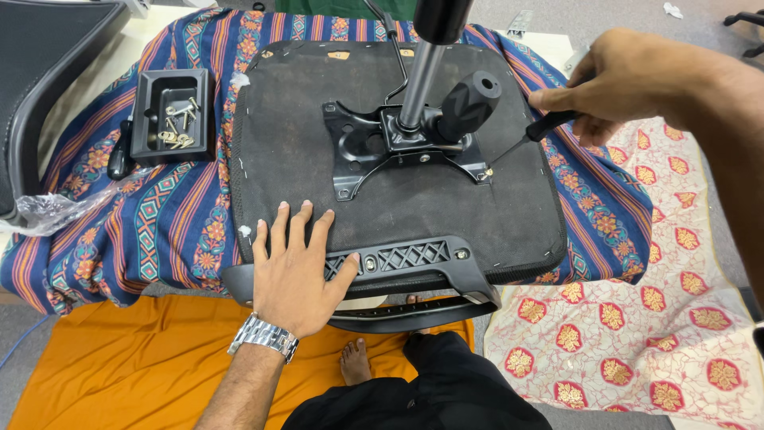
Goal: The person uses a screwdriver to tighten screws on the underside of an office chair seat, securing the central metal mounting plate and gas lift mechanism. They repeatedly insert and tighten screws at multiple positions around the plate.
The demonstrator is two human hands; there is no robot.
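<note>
1. Black fabric covers the upturned chair seat [446, 215], which lies on a striped cloth [183, 207] over the counter.
2. Left hand [296, 271] rests flat and fully open on the seat's near edge, fingers spread, holding nothing.
3. Right hand [617, 84] is closed around the black handle of a screwdriver [529, 135]; its tip meets the right corner of the metal plate [398, 147] at the seat's centre.
4. A black tray [147, 119] of screws [179, 123] sits left of the seat, well apart from both hands.
</note>
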